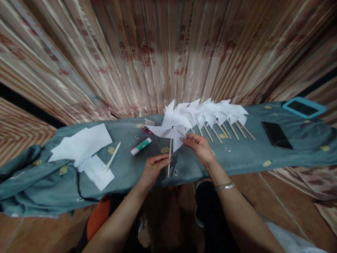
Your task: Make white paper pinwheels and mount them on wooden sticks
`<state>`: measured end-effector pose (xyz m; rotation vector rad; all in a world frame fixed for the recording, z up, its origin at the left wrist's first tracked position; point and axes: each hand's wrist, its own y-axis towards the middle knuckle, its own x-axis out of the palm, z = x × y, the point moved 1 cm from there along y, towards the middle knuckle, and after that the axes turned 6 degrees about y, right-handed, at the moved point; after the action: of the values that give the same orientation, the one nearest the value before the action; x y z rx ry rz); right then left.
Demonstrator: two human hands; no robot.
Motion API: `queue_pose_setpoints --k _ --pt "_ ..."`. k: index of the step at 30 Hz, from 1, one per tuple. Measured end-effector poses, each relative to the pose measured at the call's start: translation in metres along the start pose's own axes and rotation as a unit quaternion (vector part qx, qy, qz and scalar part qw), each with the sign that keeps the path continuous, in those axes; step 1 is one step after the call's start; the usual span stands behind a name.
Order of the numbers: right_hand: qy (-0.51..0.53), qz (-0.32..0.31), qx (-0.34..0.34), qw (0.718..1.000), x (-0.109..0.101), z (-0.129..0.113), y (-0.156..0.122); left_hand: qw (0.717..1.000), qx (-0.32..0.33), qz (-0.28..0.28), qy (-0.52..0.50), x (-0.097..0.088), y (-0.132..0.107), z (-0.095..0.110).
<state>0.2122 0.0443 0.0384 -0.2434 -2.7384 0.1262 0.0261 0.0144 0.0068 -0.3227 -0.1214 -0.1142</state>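
Note:
My left hand is closed round the wooden stick of a white paper pinwheel and holds it upright over the table's front edge. My right hand pinches the pinwheel's lower right blade with its fingertips. A small metal pin shows at the pinwheel's centre. Behind it, a row of several finished white pinwheels on wooden sticks lies on the grey-blue cloth.
White paper sheets and a white pencil lie at the left, a glue stick near the middle. A black phone and a blue-cased tablet sit at the right. Patterned curtains hang behind the table.

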Motion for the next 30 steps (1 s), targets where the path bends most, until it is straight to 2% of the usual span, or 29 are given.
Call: queue_pose_setpoints --k 5,18,30 --pt "0.008 0.015 0.04 0.999 -0.002 -0.007 -0.003 1.0 0.001 -0.002 0.002 0.002 0.0 0.002" --pt "0.035 -0.045 0.075 0.996 0.007 -0.001 -0.011 1.0 0.009 -0.002 0.001 0.005 0.0 0.003" --pt "-0.05 -0.105 0.049 0.992 0.018 0.002 -0.017 1.0 0.012 -0.006 0.003 0.007 0.001 0.001"
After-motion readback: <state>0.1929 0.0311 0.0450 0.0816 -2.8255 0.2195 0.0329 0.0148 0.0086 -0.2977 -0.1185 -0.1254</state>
